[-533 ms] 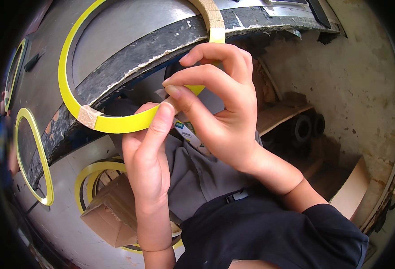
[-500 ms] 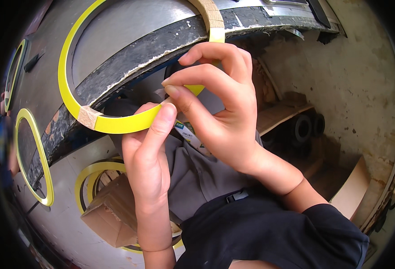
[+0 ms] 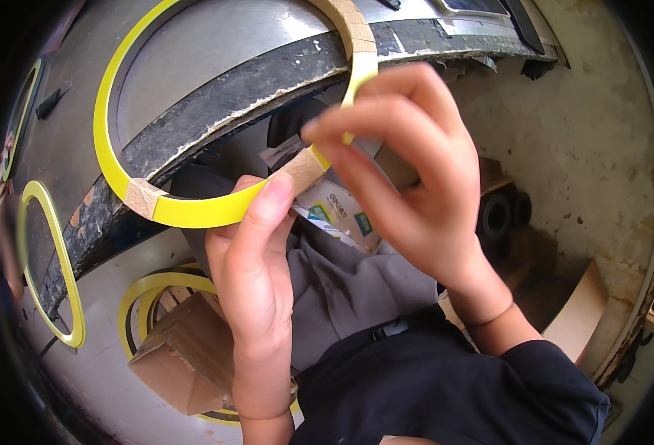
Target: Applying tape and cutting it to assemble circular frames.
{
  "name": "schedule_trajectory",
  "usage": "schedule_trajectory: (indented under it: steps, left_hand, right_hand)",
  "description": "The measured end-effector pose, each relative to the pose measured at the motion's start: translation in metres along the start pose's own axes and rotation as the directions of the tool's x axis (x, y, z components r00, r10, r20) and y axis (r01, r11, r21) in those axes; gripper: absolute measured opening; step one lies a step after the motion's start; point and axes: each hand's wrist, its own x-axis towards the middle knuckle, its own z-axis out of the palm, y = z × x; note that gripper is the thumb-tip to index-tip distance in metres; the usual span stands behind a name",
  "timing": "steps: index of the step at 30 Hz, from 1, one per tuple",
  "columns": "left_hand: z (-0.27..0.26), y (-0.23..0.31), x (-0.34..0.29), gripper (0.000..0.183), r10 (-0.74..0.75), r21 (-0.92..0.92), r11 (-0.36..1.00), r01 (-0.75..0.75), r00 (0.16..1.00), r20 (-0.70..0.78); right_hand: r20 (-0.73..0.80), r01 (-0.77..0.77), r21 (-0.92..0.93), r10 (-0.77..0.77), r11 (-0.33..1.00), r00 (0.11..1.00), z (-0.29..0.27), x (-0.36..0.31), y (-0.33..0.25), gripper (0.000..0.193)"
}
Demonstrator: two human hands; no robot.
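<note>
A large yellow ring with a dark inner side is held up over my lap, its far part above the metal bench. Brown paper tape lies across its near edge, beside my left thumb. More tape patches sit at its lower left and its upper right. My left hand is closed on the ring, thumb on top of the yellow face and fingers underneath. My right hand is at the ring's right side, blurred by motion, with curled fingers covering part of the rim. Whether it pinches anything cannot be made out.
The metal bench has a rough dark edge. Two slim yellow rings stand at the left. Below lie more rings and an open cardboard box. A white printed packet rests on my lap. Black rolls sit at right.
My right hand has moved right, away from my left thumb, uncovering the brown tape on the ring's near edge. My left hand keeps its grip on the ring.
</note>
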Motion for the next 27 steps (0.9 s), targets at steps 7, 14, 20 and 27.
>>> schedule_trajectory:
  steps: [7, 14, 20, 27]
  left_hand:
    - [-0.002, 0.000, -0.001, 0.016, 0.019, -0.025, 1.000, -0.018, 1.000, 0.014]
    - [0.000, 0.003, 0.000, 0.017, 0.008, 0.020, 1.000, -0.008, 1.000, 0.009]
    - [0.002, 0.004, 0.002, 0.015, 0.035, 0.040, 0.999, -0.037, 0.999, 0.038]
    - [0.006, 0.003, 0.002, 0.015, 0.048, -0.015, 0.999, -0.048, 0.998, -0.048]
  right_hand:
    - [0.213, -0.007, -0.062, 0.020, 0.998, 0.977, -0.004, 0.008, -0.013, 0.011]
    - [0.632, 0.227, -0.097, -0.116, 0.969, 0.766, -0.023, 0.050, -0.002, 0.018]
    - [0.773, 0.177, 0.054, -0.153, 0.983, 0.615, -0.016, 0.075, 0.028, 0.033]
    - [0.432, 0.071, 0.101, -0.108, 0.992, 0.895, -0.030, 0.039, 0.005, 0.015]
